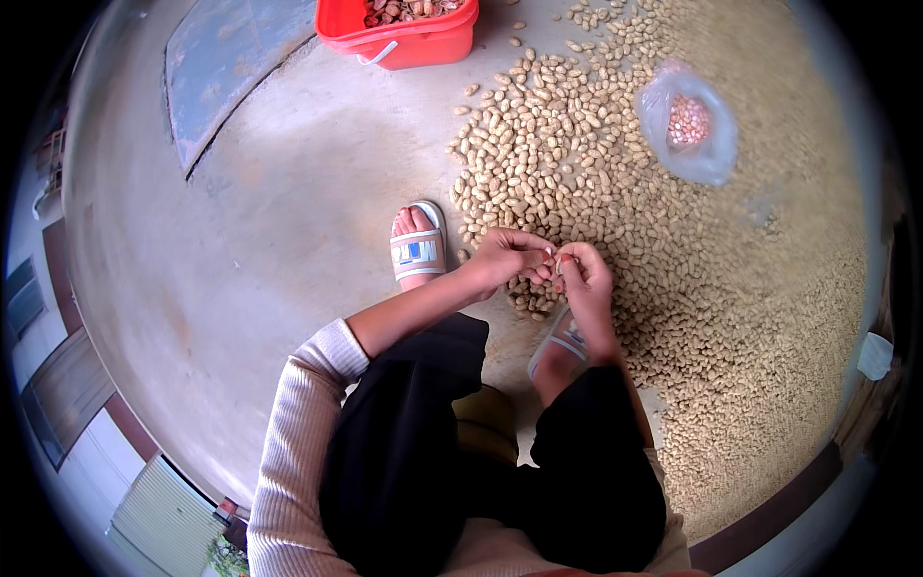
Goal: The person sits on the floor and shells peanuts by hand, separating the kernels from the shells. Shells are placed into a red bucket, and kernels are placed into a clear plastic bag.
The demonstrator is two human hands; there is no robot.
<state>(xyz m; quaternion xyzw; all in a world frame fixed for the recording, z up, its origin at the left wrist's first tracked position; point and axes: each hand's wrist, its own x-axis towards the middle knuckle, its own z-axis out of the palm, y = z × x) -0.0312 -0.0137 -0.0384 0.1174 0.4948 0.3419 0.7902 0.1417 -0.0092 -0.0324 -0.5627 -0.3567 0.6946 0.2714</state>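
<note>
Both of my hands meet above the near edge of a wide spread of unshelled peanuts [533, 159]. My left hand [512, 258] pinches something small and pale, perhaps a peanut or a bit of shell, between thumb and forefinger. Close beside it, my right hand [588, 270] has its fingers bent around a small pale piece that looks like peanut shell. Among the peanuts, beyond my right hand, lies an open clear plastic bag [652, 119] with pink shelled peanut kernels [689, 120] inside. At the top, a red plastic bucket [433, 49] holds empty-looking peanut shells [411, 10].
My sandalled feet are on the concrete floor [288, 202], the left sandal [418, 250] left of the peanuts, the right sandal [562, 335] partly under my right hand. A bluish floor patch [223, 72] lies at upper left. Peanuts reach the low dark edge [771, 512] at right.
</note>
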